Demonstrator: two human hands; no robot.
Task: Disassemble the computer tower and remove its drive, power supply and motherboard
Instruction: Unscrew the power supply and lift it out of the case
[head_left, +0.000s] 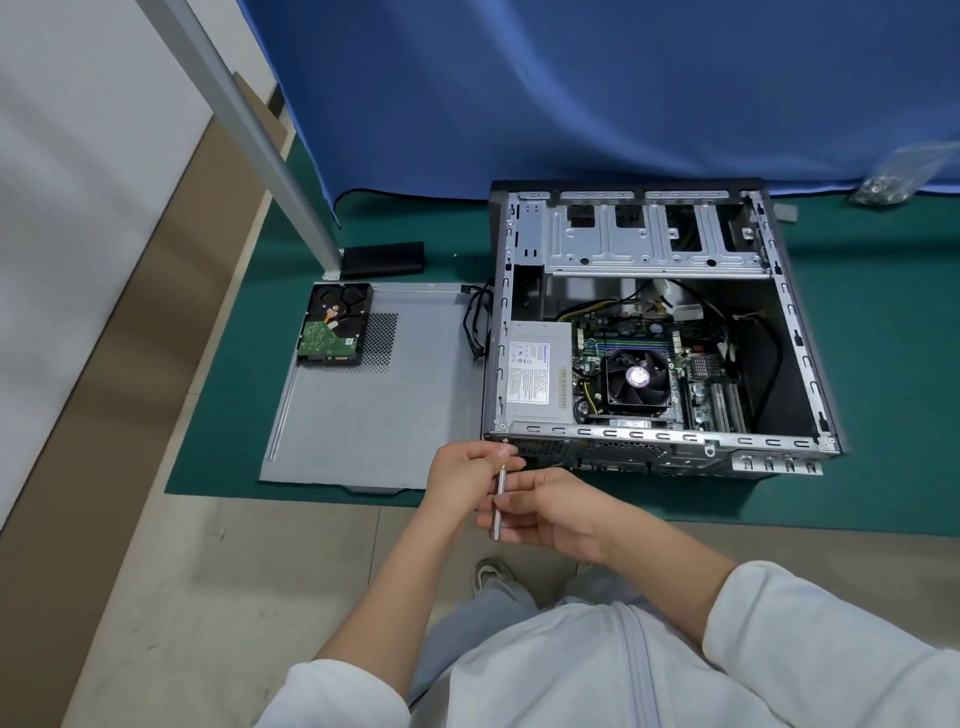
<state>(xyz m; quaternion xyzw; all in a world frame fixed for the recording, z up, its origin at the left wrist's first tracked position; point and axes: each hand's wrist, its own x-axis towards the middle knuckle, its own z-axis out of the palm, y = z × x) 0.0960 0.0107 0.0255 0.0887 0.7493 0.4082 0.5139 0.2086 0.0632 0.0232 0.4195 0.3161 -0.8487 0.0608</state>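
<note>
In the head view, the computer tower (660, 332) lay open at frame centre-right, its drive (334, 323) already out on the side panel (374, 415) at left. Our right hand (550, 512) gripped a screwdriver (499, 501); our left hand (467, 465) pinched its tip. We judged the power supply (535, 376) heavy and rigid, best lifted by its metal casing.

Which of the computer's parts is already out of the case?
The hard drive: it lies circuit-board up on the detached side panel, left of the tower. The power supply and motherboard sit inside.
</note>
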